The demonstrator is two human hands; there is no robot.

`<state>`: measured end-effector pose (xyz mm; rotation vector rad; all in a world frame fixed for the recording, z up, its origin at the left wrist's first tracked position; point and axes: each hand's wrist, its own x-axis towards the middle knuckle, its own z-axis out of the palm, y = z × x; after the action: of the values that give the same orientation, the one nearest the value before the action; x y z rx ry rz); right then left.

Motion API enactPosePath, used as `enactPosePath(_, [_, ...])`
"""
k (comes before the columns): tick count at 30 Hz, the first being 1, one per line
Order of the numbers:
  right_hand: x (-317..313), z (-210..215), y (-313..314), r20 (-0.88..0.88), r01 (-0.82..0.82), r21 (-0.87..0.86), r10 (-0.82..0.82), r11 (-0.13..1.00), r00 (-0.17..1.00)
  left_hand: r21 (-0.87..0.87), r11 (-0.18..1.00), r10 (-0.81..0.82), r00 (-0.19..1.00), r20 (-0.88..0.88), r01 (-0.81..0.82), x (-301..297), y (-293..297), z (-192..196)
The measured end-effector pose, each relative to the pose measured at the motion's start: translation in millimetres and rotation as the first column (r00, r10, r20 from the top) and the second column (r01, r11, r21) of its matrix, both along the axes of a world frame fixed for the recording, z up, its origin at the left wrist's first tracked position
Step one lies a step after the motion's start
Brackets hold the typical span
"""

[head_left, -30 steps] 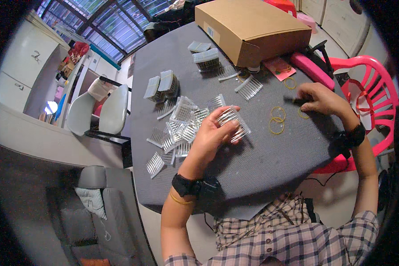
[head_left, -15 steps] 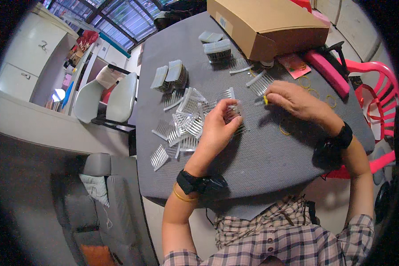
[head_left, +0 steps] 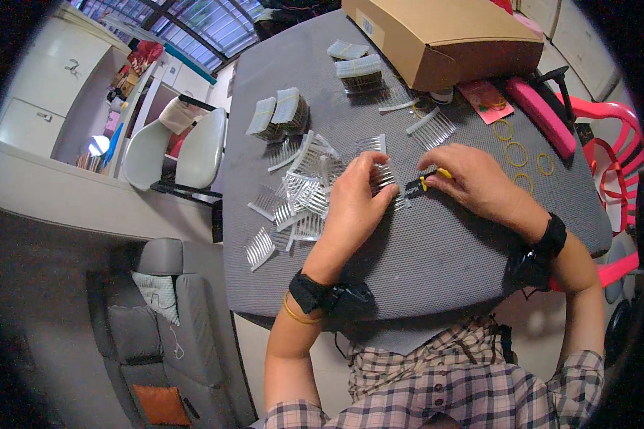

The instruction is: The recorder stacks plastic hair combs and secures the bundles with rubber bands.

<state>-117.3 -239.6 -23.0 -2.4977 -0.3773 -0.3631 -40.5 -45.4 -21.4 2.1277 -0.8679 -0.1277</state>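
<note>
My left hand (head_left: 353,207) is closed on a clear plastic hair comb (head_left: 384,176), its teeth showing past the fingertips. Close by on the right, my right hand (head_left: 476,179) pinches a slim black tool with yellow parts (head_left: 414,189); its exact kind is unclear. The tool's black end points at the held comb and lies very near it; contact cannot be made out. A heap of loose clear hair combs (head_left: 309,171) lies left of my left hand. Another loose comb (head_left: 431,129) rests beyond my right hand. Bundled combs (head_left: 359,73) stand farther back, with more bundles (head_left: 288,111) at the left.
A cardboard box (head_left: 472,61) takes up the far right of the grey cloth-covered table (head_left: 379,286). Yellow rubber bands (head_left: 506,153) lie right of my right hand, near a pink card (head_left: 483,107) and a long pink object (head_left: 542,118). A red plastic chair (head_left: 615,118) stands beyond the right edge.
My right hand has shifted down and turned, bringing the black tool toward the comb in my left hand. The left hand keeps its grip, and the view has shifted slightly.
</note>
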Motion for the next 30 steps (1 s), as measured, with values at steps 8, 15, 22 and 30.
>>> enactPosePath(8, [-5.1, 1.8, 3.4, 0.015, 0.003, -0.104, -0.001, 0.995, 1.0, -0.005, 1.0, 0.013, 0.999, 0.032, -0.013, 0.2, 2.4, -0.7])
enactPosePath(15, [-4.9, -2.2, 1.7, 0.119, -0.001, -0.149, 0.019, 0.989, 0.993, 0.018, 0.999, 0.035, 0.998, -0.06, -0.034, -3.5, -1.3, 5.5])
enactPosePath(22, [-5.5, -2.0, 2.0, 0.164, -0.027, -0.146, 0.051, 0.989, 0.985, 0.017, 0.999, 0.037, 0.999, -0.038, -0.036, -4.9, -2.2, 4.7])
enactPosePath(30, [-7.8, 1.7, 1.0, 0.134, -0.056, -0.151, 0.076, 0.987, 0.988, 0.016, 1.0, 0.023, 0.998, -0.059, -0.022, -4.8, -2.8, 0.8])
